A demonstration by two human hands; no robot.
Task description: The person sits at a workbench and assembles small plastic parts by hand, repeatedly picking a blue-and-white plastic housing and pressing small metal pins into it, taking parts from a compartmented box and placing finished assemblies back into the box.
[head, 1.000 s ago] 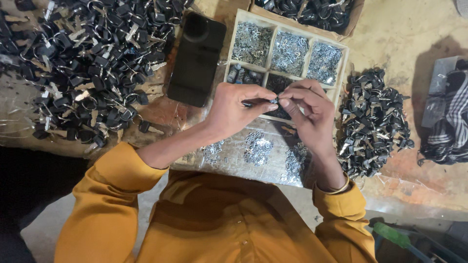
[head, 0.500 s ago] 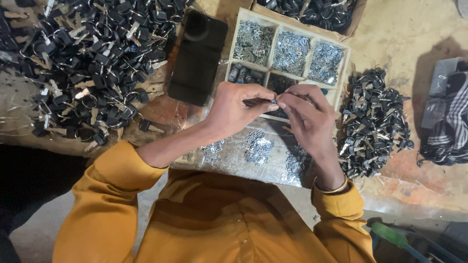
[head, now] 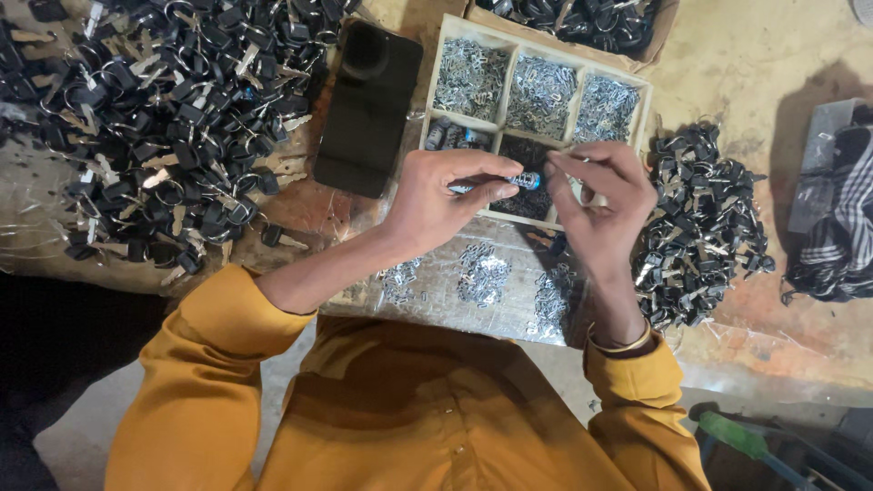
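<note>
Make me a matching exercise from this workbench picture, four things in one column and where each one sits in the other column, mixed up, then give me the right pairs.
Things:
1. black phone
2. big heap of black-headed keys
3. checked cloth
4. small blue-tipped cylinder

Places:
A. far right edge of the bench
B. pinched in the left hand, with the right hand at its tip
C. lying flat just left of the wooden divided tray
D. spread over the bench's left side

Pairs: 1-C, 2-D, 3-A, 4-B

At frame centre your left hand (head: 446, 195) pinches a small blue-tipped metal piece (head: 509, 182); your right hand (head: 600, 200) meets it above the compartmented wooden tray (head: 647, 91).
</note>
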